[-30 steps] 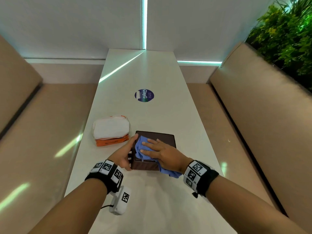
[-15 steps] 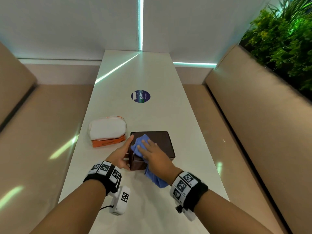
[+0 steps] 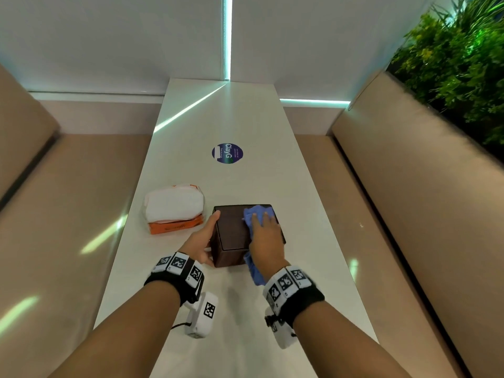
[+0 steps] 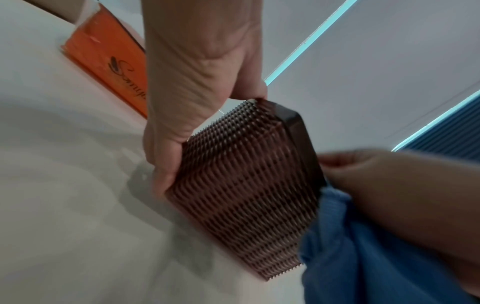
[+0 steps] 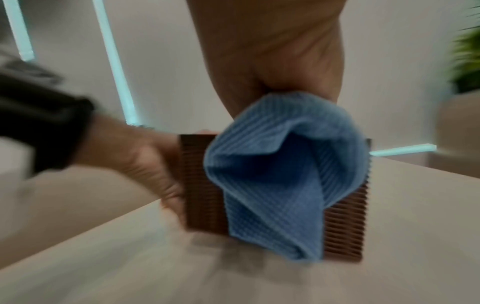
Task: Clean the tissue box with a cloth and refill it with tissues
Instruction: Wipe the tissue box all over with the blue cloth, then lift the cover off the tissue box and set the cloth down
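Note:
A dark brown ribbed tissue box (image 3: 231, 230) stands on the white table (image 3: 237, 317), near me. My left hand (image 3: 203, 241) grips its left side, thumb at the top edge, fingers low at the near corner. The left wrist view shows that hand (image 4: 197, 92) wrapped on the ribbed box (image 4: 246, 195). My right hand (image 3: 266, 238) lies flat on the lid's right part and presses a blue cloth (image 3: 257, 214) onto it. The loose end of the cloth (image 5: 272, 164) hangs down the box's near side (image 5: 200, 185). A white and orange tissue pack (image 3: 174, 205) lies just left of the box.
A round dark sticker (image 3: 227, 153) sits on the table further away. Beige benches run along the left (image 3: 68, 200) and right (image 3: 395, 200) of the narrow table. A green plant (image 3: 458, 64) stands behind the right bench, and a white wall closes the far end.
My right hand has slid the blue cloth from the lid's left part across to its right, far part. The left hand keeps its hold on the box's left side.

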`<state>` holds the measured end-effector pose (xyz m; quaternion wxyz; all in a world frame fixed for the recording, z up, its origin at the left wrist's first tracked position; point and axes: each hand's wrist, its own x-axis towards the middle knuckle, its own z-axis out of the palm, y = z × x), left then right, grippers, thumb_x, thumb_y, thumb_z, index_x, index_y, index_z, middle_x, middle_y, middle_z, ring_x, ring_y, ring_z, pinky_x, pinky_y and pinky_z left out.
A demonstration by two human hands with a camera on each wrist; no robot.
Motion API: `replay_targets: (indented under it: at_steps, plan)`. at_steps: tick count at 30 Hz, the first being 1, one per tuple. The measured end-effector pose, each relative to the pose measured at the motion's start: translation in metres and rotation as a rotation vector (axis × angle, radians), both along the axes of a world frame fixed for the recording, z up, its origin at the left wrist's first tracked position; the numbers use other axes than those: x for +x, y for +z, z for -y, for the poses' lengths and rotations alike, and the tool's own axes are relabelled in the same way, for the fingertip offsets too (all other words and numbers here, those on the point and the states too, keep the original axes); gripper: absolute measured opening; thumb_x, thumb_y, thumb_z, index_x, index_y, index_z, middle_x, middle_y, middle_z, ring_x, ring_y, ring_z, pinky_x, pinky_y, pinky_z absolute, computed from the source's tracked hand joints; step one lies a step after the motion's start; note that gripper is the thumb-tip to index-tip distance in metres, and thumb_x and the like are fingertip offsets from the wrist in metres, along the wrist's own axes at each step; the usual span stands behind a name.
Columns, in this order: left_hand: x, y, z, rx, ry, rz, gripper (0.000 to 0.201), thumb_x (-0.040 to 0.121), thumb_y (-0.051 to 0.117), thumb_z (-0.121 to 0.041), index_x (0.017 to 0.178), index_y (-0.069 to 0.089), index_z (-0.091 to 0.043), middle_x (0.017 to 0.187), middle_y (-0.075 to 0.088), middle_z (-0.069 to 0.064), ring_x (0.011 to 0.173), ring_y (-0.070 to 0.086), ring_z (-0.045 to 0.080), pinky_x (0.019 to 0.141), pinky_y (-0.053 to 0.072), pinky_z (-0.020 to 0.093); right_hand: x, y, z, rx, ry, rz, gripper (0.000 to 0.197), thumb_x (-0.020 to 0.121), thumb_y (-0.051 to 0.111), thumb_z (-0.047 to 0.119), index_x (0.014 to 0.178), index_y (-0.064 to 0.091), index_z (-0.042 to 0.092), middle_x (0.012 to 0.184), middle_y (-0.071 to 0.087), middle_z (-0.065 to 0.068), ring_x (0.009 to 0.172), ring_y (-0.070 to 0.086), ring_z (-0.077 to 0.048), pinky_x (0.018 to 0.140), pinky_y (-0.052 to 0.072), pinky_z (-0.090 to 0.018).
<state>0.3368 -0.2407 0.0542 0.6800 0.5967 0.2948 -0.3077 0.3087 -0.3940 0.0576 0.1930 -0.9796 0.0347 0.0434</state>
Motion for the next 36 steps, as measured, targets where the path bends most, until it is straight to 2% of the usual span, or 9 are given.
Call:
replay_targets:
  at_steps: [3, 7, 10, 12, 18, 22, 29, 35, 36]
  plan:
    - [0.0, -0.004, -0.006, 0.052, -0.131, 0.15, 0.096, 0.06, 0.073, -0.061, 0.133, 0.046, -0.006, 0.132, 0.052, 0.014, 0.126, 0.045, 0.032, 0.094, 0.043, 0.042, -0.018, -0.009, -0.03, 0.128, 0.256, 0.115, 0.07, 0.084, 0.057, 0.001, 0.147, 0.026, 0.006, 0.155, 0.019, -0.023, 0.146, 0.016, -0.038, 0.119, 0.004, -0.043]
    - [0.009, -0.015, -0.017, 0.105, -0.381, 0.36, 0.16, 0.021, 0.076, -0.073, 0.147, 0.006, -0.002, 0.143, 0.024, 0.003, 0.134, 0.025, 0.019, 0.106, 0.023, 0.022, -0.029, -0.026, -0.027, 0.172, 0.425, 0.16, 0.067, 0.062, 0.071, 0.003, 0.127, 0.055, 0.0, 0.133, 0.053, -0.029, 0.123, 0.051, -0.047, 0.103, 0.025, -0.056]
    - [0.012, -0.009, -0.014, 0.032, -0.14, 0.076, 0.093, 0.051, 0.07, -0.076, 0.124, 0.053, -0.023, 0.133, 0.053, 0.009, 0.121, 0.05, 0.029, 0.097, 0.045, 0.048, -0.027, -0.027, -0.002, 0.193, 0.349, 0.202, 0.071, 0.061, 0.064, -0.005, 0.131, 0.052, 0.001, 0.137, 0.049, -0.028, 0.127, 0.046, -0.047, 0.105, 0.031, -0.061]
    - [0.018, -0.008, -0.01, 0.025, -0.088, 0.002, 0.067, 0.067, 0.06, -0.074, 0.109, 0.061, -0.022, 0.12, 0.059, 0.01, 0.111, 0.054, 0.029, 0.088, 0.05, 0.051, -0.022, -0.031, 0.013, 0.162, 0.27, 0.235, 0.071, 0.067, 0.061, -0.011, 0.136, 0.049, 0.003, 0.143, 0.043, -0.025, 0.134, 0.038, -0.044, 0.109, 0.032, -0.058]
    - [0.04, -0.01, -0.003, 0.004, 0.023, 0.009, 0.084, 0.056, 0.064, -0.077, 0.119, 0.059, -0.022, 0.118, 0.059, 0.004, 0.112, 0.054, 0.028, 0.09, 0.049, 0.051, 0.013, -0.021, 0.053, 0.187, -0.06, 0.234, 0.034, 0.097, 0.043, 0.025, 0.127, 0.057, 0.022, 0.138, 0.053, -0.005, 0.126, 0.05, -0.021, 0.104, 0.04, -0.034]
    - [0.047, -0.008, 0.004, -0.022, 0.091, -0.008, 0.066, 0.068, 0.059, -0.074, 0.1, 0.064, -0.017, 0.094, 0.064, 0.005, 0.088, 0.062, 0.023, 0.065, 0.052, 0.035, 0.025, -0.023, 0.087, 0.18, -0.257, -0.005, 0.056, 0.09, 0.04, -0.002, 0.143, 0.038, 0.015, 0.146, 0.037, -0.015, 0.132, 0.039, -0.033, 0.107, 0.034, -0.038]
    - [0.055, -0.006, 0.015, -0.135, 0.104, -0.01, 0.058, 0.075, 0.057, -0.069, 0.102, 0.066, -0.018, 0.096, 0.068, 0.008, 0.083, 0.064, 0.023, 0.05, 0.054, 0.034, 0.037, -0.041, 0.107, -0.028, -0.153, -0.069, 0.042, 0.094, 0.041, 0.008, 0.135, 0.041, 0.013, 0.14, 0.041, -0.018, 0.118, 0.045, -0.035, 0.094, 0.041, -0.037]
    - [0.064, -0.003, 0.023, -0.246, 0.155, 0.056, 0.057, 0.081, 0.049, -0.068, 0.1, 0.069, -0.018, 0.108, 0.072, 0.012, 0.076, 0.071, 0.019, 0.065, 0.055, 0.033, 0.074, 0.001, 0.089, -0.01, -0.233, -0.078, 0.067, 0.09, 0.045, 0.015, 0.15, 0.015, 0.018, 0.158, 0.002, -0.02, 0.146, 0.001, -0.04, 0.118, 0.005, -0.049]
    - [0.063, 0.0, 0.023, -0.262, 0.18, 0.06, 0.057, 0.083, 0.047, -0.067, 0.095, 0.068, -0.016, 0.118, 0.052, -0.003, 0.068, 0.071, 0.017, 0.064, 0.055, 0.031, 0.082, 0.014, 0.083, 0.03, -0.187, -0.086, 0.076, 0.086, 0.049, 0.015, 0.151, 0.009, 0.019, 0.159, -0.004, -0.019, 0.146, -0.006, -0.039, 0.118, 0.001, -0.05]
